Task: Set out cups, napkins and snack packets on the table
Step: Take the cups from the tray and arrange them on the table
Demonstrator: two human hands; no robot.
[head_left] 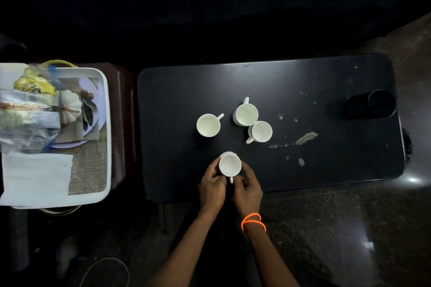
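The room is dark. A black table [326, 77] with pale smudges stands on a brown speckled floor [349, 228]. Near its front edge, the left hand [212, 185] and the right hand [247, 190] curl their fingers around one white cup [230, 165], one hand on each side. Three more white cups [208, 124] stand farther back; two of them touch. To the left sits a white tray [106, 123] holding a white napkin [37, 177] and snack packets [30, 109]. An orange bracelet [253, 222] circles the right wrist.
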